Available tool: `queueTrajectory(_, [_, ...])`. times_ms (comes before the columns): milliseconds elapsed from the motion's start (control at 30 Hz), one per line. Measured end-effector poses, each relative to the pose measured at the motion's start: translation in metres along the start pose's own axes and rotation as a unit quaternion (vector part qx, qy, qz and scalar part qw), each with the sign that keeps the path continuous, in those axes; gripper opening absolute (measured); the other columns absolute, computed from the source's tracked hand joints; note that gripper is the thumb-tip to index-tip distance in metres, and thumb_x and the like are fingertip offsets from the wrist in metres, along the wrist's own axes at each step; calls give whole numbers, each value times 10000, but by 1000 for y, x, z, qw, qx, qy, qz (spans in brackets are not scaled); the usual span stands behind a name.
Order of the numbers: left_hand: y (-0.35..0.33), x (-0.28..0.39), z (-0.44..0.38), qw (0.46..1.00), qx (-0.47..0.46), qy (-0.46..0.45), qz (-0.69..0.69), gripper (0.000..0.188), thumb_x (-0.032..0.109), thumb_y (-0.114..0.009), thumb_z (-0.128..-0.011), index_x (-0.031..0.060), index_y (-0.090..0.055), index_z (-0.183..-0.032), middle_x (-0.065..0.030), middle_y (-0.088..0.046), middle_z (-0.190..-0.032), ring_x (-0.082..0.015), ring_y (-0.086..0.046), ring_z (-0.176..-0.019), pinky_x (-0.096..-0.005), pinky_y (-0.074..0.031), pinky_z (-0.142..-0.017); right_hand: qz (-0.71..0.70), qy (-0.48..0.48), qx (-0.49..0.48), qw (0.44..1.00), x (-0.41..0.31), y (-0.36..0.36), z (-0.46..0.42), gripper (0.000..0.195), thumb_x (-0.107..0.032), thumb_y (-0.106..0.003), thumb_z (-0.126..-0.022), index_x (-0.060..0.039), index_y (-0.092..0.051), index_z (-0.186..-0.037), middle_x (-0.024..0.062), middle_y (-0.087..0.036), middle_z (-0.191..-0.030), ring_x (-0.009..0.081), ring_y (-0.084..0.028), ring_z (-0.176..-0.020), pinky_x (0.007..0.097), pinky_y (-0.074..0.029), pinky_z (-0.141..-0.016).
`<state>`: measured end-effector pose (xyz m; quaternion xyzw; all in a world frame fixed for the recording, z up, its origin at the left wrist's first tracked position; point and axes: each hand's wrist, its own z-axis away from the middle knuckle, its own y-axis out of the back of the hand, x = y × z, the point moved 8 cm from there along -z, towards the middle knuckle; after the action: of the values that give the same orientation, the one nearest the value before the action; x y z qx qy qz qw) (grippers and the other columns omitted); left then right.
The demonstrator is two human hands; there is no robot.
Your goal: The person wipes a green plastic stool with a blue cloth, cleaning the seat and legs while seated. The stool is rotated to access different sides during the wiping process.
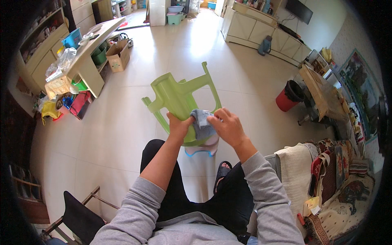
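A light green plastic child's chair (176, 92) is tilted in front of my knees, with its armrests and legs pointing away from me. My left hand (178, 127) grips its near part, thumb on the outer side and fingers next to the cloth. A grey-blue cloth (202, 124) lies against the green plastic. My right hand (226, 124) pinches the upper right part of this cloth between thumb and fingers. Below the chair, a small pale plastic stool (199, 150) with a blue edge is partly hidden.
A red bin (288, 99) with a black liner stands on the right, near a wooden table (318, 92). A covered sofa (294, 162) is beside my right arm. A folding chair (81, 211) stands lower left. A cardboard box (118, 56) sits by the long counter (92, 38).
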<state>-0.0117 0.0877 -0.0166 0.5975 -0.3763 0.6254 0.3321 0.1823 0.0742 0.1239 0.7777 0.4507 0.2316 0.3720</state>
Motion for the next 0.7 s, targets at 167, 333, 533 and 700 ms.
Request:
queueTrajectory(167, [1, 1, 0, 1000, 17, 15, -20, 755, 126, -881, -762, -21, -374, -1301, -211, -575, -1249, -325, -622, -1158, -411, -530, -971, -34, 18, -48, 998, -16, -28, 29, 172, -127, -672, -844, -142, -635, -1011, 51, -551, -981, 256, -622, -964, 419, -541, -833])
queueTrajectory(333, [3, 3, 2, 998, 24, 11, -60, 752, 154, -864, -767, -12, -373, -1312, -219, -572, -1254, -344, -612, -1175, -430, -510, -996, -74, 15, -64, 995, -27, -36, 32, 250, -139, -723, -796, -116, -635, -1028, 68, -569, -998, 278, -622, -977, 412, -531, -860])
queueTrajectory(533, [5, -7, 0, 999, 22, 26, -40, 758, 156, -866, -776, -11, -368, -1322, -226, -586, -1267, -345, -615, -1177, -419, -509, -1001, -212, -131, -4, 969, -7, -29, 33, 197, -184, -740, -889, -81, -659, -1036, 115, -647, -982, 350, -658, -920, 464, -545, -824])
queueTrajectory(700, [4, -3, 1, 1000, 12, 0, -21, 758, 165, -869, -779, -9, -371, -1323, -227, -591, -1274, -338, -618, -1176, -414, -513, -995, -163, -448, 23, 879, 76, -61, 86, 294, -250, -751, -901, -27, -654, -1066, 157, -683, -923, 340, -681, -837, 454, -555, -803])
